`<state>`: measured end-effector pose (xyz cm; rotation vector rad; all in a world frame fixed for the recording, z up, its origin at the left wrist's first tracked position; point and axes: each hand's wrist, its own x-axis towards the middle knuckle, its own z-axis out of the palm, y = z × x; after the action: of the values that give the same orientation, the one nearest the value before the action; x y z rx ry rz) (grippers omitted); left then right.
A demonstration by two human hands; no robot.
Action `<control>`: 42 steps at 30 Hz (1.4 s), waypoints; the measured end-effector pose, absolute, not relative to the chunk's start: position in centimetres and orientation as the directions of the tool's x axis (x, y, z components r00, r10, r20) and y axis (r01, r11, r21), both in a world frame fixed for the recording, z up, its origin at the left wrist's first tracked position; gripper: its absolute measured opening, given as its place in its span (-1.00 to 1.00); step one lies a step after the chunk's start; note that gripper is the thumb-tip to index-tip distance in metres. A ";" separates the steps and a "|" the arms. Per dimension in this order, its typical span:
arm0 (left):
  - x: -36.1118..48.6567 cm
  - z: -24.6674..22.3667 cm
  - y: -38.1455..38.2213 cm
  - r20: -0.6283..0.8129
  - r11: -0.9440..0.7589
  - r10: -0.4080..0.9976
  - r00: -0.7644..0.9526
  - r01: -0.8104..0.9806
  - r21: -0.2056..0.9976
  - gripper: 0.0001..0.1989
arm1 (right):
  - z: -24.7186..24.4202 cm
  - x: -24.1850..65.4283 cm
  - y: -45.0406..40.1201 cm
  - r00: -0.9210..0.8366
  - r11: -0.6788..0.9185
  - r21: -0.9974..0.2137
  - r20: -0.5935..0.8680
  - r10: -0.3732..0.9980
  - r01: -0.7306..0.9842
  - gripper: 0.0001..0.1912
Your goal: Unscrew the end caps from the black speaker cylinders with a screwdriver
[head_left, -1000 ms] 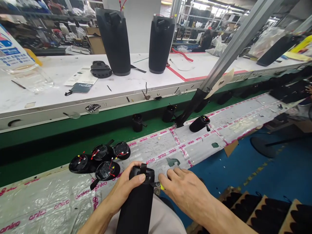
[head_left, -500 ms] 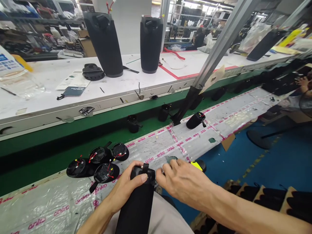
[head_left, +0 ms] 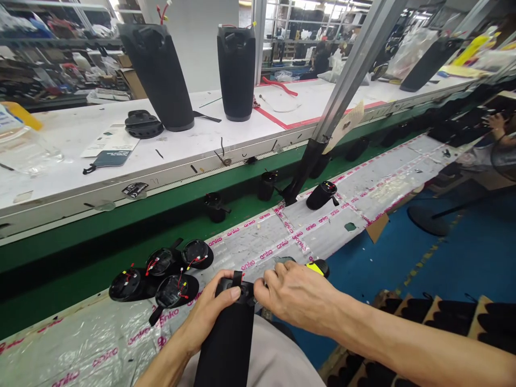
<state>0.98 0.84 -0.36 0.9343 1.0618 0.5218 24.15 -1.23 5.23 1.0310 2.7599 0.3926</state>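
Note:
My left hand point(head_left: 215, 306) is wrapped round the top end of a black cylindrical speaker point(head_left: 226, 344), its thumb pressing on the end cap. A short black strap point(head_left: 237, 278) loops up from that end. Close against the cap's right side, my right hand point(head_left: 284, 290) is closed with fingers curled. Behind its knuckles a yellow-and-black tool handle point(head_left: 318, 267) sticks out; the tool's working end is hidden. The speaker rests tilted against the lap. To the left stand several open-topped black speakers point(head_left: 171, 290) with red and yellow wires.
A plastic-covered bench point(head_left: 258, 244) runs beside a green channel, with another speaker point(head_left: 321, 194) on it. A metal post point(head_left: 338, 97) rises ahead. Two tall speakers point(head_left: 237, 75) stand on the white shelf. Speakers in racks point(head_left: 447, 325) lie lower right. Another person's hand point(head_left: 497, 123) shows far right.
My right hand has moved slightly left, up against the speaker's end, and the yellow-and-black handle has shifted left with it. My left hand still grips the speaker. The view has turned slightly.

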 end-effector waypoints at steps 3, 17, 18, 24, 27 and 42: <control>0.9 -0.8 0.6 -0.547 0.594 0.730 0.409 0.014 0.804 -0.57 | 4.4 24.3 -1.5 -0.706 0.703 0.205 -0.071 0.705 0.681 -0.85; -0.6 -0.9 -0.7 -0.516 0.679 0.692 0.506 -0.211 0.703 -0.27 | 2.2 22.3 -4.9 -0.515 0.503 -0.205 -0.003 0.857 0.839 -0.67; -0.5 -0.7 -0.8 -0.516 0.676 0.696 0.499 -0.213 0.705 -0.25 | 2.2 22.1 -4.8 -0.515 0.504 -0.195 -0.003 0.857 0.841 -0.65; -0.6 0.0 -0.9 -0.505 0.621 0.741 0.442 -0.167 0.765 -0.18 | 2.6 21.8 -4.1 -0.530 0.522 -0.144 -0.028 0.847 0.841 -0.66; -0.7 -0.1 -0.9 -0.481 0.553 0.795 0.370 -0.112 0.826 -0.20 | 2.5 22.0 -4.1 -0.540 0.530 -0.170 -0.018 0.842 0.831 -0.68; -1.4 -8.1 0.5 0.050 -0.176 0.982 0.184 0.773 0.609 -0.27 | -2.9 24.4 -5.7 -0.530 0.504 -0.348 0.024 0.848 0.791 -0.65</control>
<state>-1.37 0.51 -8.13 2.0148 1.6432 0.6155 24.36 -5.68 -2.90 1.5922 2.8864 -0.4987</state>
